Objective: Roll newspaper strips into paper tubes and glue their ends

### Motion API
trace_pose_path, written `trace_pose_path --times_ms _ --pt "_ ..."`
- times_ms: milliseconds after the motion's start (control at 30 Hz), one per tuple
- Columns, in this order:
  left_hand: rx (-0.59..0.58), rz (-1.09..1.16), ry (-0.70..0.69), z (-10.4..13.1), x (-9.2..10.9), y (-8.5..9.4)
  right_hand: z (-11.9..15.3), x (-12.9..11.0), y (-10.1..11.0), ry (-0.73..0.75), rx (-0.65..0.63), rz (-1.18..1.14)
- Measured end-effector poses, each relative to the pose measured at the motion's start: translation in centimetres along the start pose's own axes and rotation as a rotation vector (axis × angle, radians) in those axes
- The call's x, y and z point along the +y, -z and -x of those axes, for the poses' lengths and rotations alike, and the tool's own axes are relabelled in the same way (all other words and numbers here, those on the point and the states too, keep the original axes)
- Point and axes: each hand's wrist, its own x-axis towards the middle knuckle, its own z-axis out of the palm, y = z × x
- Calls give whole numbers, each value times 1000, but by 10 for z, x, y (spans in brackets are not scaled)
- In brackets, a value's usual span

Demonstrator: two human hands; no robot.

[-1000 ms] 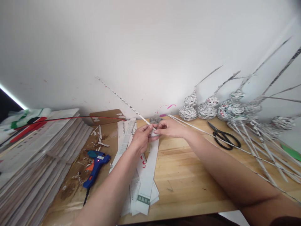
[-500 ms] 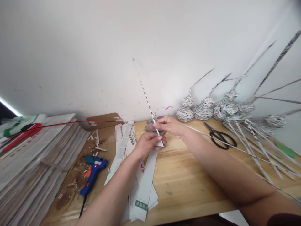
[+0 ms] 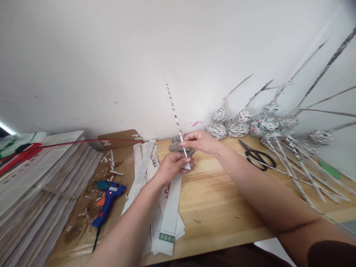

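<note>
A thin rolled paper stick, white with black print marks, slants up and leftward in front of the wall. Around its flared lower end, my left hand is closed, thumb on top. My right hand pinches the same stick a little higher, between thumb and fingertips. Below and left of the hands lie overlapping cut newspaper strips on the wooden table. Just behind the hands sits a greyish lump, partly covered by them.
On the left, a blue glue gun with a lit red light lies near a tall newspaper stack. Black-handled scissors rest right of my hands. Several woven paper gourds line the wall, with loose paper sticks spread before them.
Both hands still hold the paper stick, close together. The stick's flared bottom end looks narrower and its angle has shifted slightly. The whole view has moved a little.
</note>
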Motion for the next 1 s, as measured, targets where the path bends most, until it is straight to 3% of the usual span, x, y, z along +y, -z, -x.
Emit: trace_pose_path --times_ms 133,333,500,633,700,833,1000 --pt "-18 11 -4 1 3 -2 -1 2 0 -28 111 -33" --pt "11 8 24 2 6 -5 -1 5 4 -44 -99 81" --pt "20 -11 23 1 6 -5 0 2 1 -10 117 86" --pt "6 -6 13 0 5 -4 0 3 5 1 -106 114" --pt "-2 -6 16 0 5 -4 -1 5 6 8 -100 108" --pt "-6 -9 18 0 3 -2 -2 7 5 6 35 45" --pt "-16 8 19 -1 2 -2 0 7 5 -52 -142 22"
